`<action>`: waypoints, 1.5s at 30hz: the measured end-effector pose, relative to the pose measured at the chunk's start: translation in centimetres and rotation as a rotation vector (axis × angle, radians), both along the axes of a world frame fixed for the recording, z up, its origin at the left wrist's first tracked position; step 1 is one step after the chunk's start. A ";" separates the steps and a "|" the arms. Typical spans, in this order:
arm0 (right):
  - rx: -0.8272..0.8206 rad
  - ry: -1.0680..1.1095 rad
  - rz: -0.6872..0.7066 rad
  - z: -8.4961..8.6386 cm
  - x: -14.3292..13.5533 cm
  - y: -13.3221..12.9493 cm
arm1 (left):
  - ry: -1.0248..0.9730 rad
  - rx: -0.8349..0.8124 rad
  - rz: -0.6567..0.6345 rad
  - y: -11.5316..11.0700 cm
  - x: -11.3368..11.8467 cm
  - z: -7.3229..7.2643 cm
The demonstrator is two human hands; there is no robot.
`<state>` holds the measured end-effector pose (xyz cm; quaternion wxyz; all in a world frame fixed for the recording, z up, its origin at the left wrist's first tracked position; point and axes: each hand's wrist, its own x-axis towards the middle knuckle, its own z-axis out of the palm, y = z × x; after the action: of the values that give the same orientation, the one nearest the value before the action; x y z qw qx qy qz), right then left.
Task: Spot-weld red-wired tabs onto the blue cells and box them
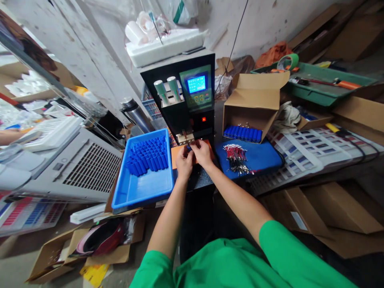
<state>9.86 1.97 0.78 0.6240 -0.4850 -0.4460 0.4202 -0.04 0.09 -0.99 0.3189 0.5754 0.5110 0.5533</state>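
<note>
My left hand (184, 161) and my right hand (202, 152) are close together under the electrode tips (185, 138) of a black spot welder (196, 118) with a lit blue screen. The left fingers are closed round a blue battery cell (189, 147), mostly hidden by them. Pinched fingers of the right hand meet it from the other side; what they hold is too small to make out. Left of my hands, a blue tray (141, 191) carries many blue battery cells (150, 156). To the right lies a bunch of red and black wire leads (236, 158) with white connectors.
The leads rest on a blue pad (264, 157). Behind it stands an open cardboard box (253, 99) with a row of blue cells (243, 133). A steel flask (138, 115) is behind the tray. A green tray (327, 86) holds tape and tools at the far right.
</note>
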 end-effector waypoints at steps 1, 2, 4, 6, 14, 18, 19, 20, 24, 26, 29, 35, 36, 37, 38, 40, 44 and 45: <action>0.000 -0.004 0.001 0.0 0.0 0.0 | -0.002 0.000 0.000 0.0 0.0 0.0; -0.001 -0.008 0.002 0.1 0.0 0.0 | -0.003 0.001 0.001 0.0 0.0 0.1; -0.004 -0.014 0.005 0.3 0.1 -0.1 | -0.003 0.000 0.004 -0.1 0.1 0.1; -0.008 -0.013 0.007 0.4 0.1 -0.2 | -0.001 -0.003 0.008 -0.1 0.1 0.0; 0.002 0.001 0.027 0.2 0.2 -0.5 | 0.021 -0.022 0.043 -0.3 0.1 -0.3; 0.011 0.007 0.026 0.2 0.2 -0.6 | 0.017 -0.030 0.036 -0.4 0.1 -0.2; 0.010 0.006 0.025 0.2 0.1 -0.6 | 0.012 -0.033 0.028 -0.4 0.1 -0.2; 0.007 0.004 0.024 0.2 0.1 -0.6 | 0.007 -0.036 0.019 -0.4 0.1 -0.1; 0.002 0.008 0.030 0.1 0.0 -0.6 | 0.016 -0.041 0.023 -0.6 0.2 0.4; 0.001 0.004 0.041 0.0 0.1 -0.4 | 0.033 -0.043 0.032 -0.6 0.2 0.6; -0.015 -0.017 0.076 -0.2 0.6 0.0 | 0.039 -0.047 0.018 -0.7 0.2 1.0; 0.011 -0.003 0.208 -0.9 2.1 0.3 | 0.031 -0.032 0.002 -0.5 0.3 1.0; 0.012 -0.010 0.222 -0.9 2.3 0.2 | 0.029 -0.030 0.003 -0.4 0.3 0.9; 0.012 -0.024 0.232 -0.9 2.6 0.0 | 0.031 -0.027 0.004 -0.4 0.3 0.8; 0.012 -0.046 0.237 -0.9 2.8 -0.2 | 0.034 -0.022 0.006 -0.3 0.2 0.7; 0.015 -0.100 0.243 -0.8 3.1 -0.5 | 0.043 -0.013 0.009 -0.2 0.1 0.5; 0.009 -0.164 0.252 -1.0 3.2 -0.4 | 0.049 0.002 0.005 -0.1 0.0 0.2; 0.008 -0.175 0.245 -1.1 3.1 -0.2 | 0.048 0.003 0.000 0.0 0.0 0.2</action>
<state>12.98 1.77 -0.31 0.5287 -0.4591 -0.5561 0.4476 0.00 0.10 -0.79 0.3056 0.5890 0.5179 0.5398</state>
